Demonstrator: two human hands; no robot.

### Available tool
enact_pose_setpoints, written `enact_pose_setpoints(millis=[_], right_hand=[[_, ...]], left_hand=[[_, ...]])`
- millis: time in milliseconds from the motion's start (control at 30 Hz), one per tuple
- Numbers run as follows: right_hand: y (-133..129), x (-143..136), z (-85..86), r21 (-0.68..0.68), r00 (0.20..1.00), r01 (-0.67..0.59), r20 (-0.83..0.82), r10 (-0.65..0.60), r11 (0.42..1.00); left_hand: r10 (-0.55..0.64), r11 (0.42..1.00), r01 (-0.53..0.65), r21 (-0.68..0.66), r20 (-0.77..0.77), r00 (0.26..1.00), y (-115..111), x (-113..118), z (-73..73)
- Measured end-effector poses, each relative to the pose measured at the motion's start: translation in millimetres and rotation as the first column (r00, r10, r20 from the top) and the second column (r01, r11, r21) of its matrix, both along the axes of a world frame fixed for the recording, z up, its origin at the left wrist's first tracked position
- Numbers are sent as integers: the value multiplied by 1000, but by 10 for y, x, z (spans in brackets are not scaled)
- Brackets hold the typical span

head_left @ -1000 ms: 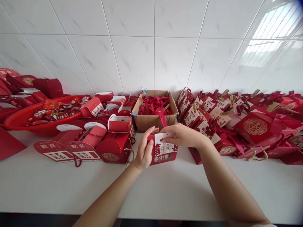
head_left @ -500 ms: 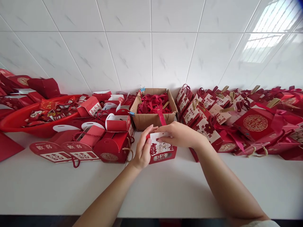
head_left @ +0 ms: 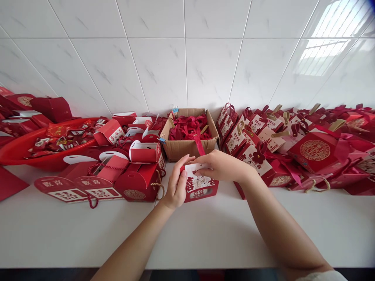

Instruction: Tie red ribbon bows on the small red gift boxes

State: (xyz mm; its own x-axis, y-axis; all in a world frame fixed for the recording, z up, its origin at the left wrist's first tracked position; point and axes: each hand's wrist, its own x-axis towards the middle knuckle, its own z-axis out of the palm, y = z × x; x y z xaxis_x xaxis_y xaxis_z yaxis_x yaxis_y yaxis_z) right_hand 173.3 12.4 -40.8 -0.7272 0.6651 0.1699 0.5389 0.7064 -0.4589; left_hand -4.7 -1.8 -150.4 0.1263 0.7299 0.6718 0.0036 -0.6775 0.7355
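Observation:
A red and white gift box (head_left: 202, 191) with printed figures and a clear window stands on the white table, between my two hands. My left hand (head_left: 176, 183) is wrapped along its left side, thumb at the front edge. Over the box's top, my right hand (head_left: 218, 167) presses on the upper flap with its fingers bent and the thumb in front; the far fingertips are hidden. Just behind is a cardboard box (head_left: 191, 147) full of red ribbons (head_left: 190, 127), and one ribbon hangs over its front edge.
Red folded boxes (head_left: 136, 181) with rope handles stand close on the left. Beyond them is a red basin (head_left: 17, 150) of wrapped sweets (head_left: 63, 140). Many finished-looking gift boxes (head_left: 315, 152) crowd the right side. A tiled wall (head_left: 164, 70) rises behind the table (head_left: 187, 238).
The view has shifted very slightly. Both hands keep the same hold on the gift box, with no clear movement.

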Motion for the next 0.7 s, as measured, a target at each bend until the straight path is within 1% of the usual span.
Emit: enact_pose_setpoints(millis=[233, 333, 433, 500, 633, 700], right_hand=[[-8, -19, 5, 41, 993, 74, 88, -78, 996], [-16, -28, 16, 33, 992, 73, 102, -76, 997], [-11, -37, 11, 5, 995, 59, 80, -60, 998], [2, -43, -5, -13, 995, 75, 67, -74, 997], [24, -37, -52, -41, 987, 158, 33, -157, 987], [23, -18, -90, -60, 977, 209, -20, -211, 976]], left_hand=[[9, 1000, -9, 8, -13, 1000, -16, 8, 18], [31, 999, -31, -16, -31, 999, -40, 21, 54], [90, 994, -94, -51, -76, 993, -53, 38, 97], [113, 990, -120, -71, -100, 989, -51, 46, 119], [120, 989, -130, -73, -130, 984, -38, 45, 146], [127, 989, -137, -60, -150, 980, -32, 37, 154]])
